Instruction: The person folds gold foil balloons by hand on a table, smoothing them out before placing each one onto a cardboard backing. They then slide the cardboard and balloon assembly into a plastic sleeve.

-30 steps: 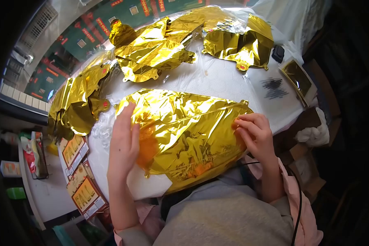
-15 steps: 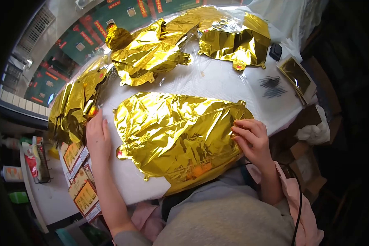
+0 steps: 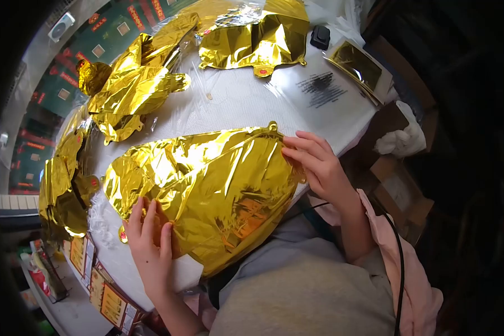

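So the foil [image 3: 207,185] is laid out on the counter [image 3: 224,109], its long way running roughly left to right. The left hand [image 3: 150,241] is held spread at the foil's near-left part; the right hand [image 3: 322,173] is placed at its right end, fingers loosely bent, pinching can't be told. Neither's clearly nearer.

Grey top [image 3: 302,297], pink garment [image 3: 406,269]

One black case [image 3: 320,37] lies on the white-covered table [image 3: 229,101] near gold-faced packets [image 3: 357,70]; printed card packs [image 3: 115,305], left; open cardboard box [image 3: 411,193], right.
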Tool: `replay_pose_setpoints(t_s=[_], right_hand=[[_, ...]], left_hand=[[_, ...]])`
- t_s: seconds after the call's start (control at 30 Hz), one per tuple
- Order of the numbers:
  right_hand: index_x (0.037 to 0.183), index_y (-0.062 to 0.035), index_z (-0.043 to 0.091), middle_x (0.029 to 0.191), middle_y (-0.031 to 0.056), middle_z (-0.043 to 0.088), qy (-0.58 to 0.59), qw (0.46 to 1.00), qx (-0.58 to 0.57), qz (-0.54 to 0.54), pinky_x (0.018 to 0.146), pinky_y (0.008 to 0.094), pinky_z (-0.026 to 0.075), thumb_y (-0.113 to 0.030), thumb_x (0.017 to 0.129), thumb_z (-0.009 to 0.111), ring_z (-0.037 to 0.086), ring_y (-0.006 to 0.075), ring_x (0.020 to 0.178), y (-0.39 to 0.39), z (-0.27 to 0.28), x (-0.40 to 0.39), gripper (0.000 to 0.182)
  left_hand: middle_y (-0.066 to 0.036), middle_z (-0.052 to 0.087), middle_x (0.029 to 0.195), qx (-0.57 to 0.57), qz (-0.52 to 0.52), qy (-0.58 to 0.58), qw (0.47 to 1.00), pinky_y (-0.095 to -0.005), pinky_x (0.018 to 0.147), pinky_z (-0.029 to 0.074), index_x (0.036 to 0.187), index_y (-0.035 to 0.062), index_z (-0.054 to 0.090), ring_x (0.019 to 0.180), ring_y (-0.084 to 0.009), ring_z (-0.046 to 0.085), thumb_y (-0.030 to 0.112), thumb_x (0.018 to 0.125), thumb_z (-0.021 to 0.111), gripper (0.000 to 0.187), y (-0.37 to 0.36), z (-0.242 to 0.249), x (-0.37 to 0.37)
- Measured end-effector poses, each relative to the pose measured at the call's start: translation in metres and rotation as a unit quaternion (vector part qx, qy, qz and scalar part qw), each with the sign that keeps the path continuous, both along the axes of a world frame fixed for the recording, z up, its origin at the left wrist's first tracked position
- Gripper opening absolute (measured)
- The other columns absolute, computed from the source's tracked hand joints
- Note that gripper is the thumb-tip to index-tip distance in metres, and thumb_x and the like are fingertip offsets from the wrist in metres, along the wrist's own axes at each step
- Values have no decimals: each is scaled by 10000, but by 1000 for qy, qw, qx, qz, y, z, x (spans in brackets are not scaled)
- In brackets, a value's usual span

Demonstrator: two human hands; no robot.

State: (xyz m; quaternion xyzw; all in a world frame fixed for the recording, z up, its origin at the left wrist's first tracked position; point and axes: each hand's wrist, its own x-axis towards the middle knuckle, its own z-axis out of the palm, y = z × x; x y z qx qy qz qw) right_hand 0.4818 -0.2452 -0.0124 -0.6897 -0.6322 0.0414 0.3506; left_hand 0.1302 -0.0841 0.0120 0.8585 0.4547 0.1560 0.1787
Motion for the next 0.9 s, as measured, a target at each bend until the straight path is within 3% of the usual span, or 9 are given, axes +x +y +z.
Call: replay_pose_setpoints(t_s=[0.2, 0.53, 0.6, 0.9], right_hand=[[1268, -35, 691, 1439, 115, 645, 1, 998, -26, 57, 1167, 463, 436, 45, 935, 619, 526, 377, 1423, 8, 1, 17, 349], [1233, -24, 688, 1415, 137, 656, 49, 995, -43, 70, 1177, 466, 431, -8, 921, 700, 533, 377, 1421, 6, 2, 23, 312], [1230, -23, 690, 1413, 137, 657, 51, 996, -39, 67, 1179, 463, 432, 5, 921, 691, 533, 374, 1424, 5, 2, 23, 310], [1228, -17, 692, 1406, 142, 656, 44, 997, -23, 53, 1179, 459, 444, 65, 926, 618, 531, 383, 1434, 7, 0, 20, 321]], left_hand=[[-158, 507, 1576, -18, -5, -16, 1000, -447, 1209, 361, 1430, 55, 638, 1451, -366, 468, 100, 942, 709, 495, 6, 0, -3], [-172, 498, 1567, -10, 12, -5, 1000, -460, 1211, 348, 1395, 51, 644, 1463, -375, 443, 169, 919, 759, 504, 9, -2, -6], [-179, 493, 1559, 34, 9, -15, 999, -467, 1211, 348, 1408, 50, 622, 1451, -381, 447, 207, 920, 769, 533, 13, -9, -8], [-162, 508, 1542, 23, 25, -16, 999, -472, 1206, 356, 1417, 47, 600, 1440, -377, 452, 231, 881, 821, 608, 16, -12, -11]])
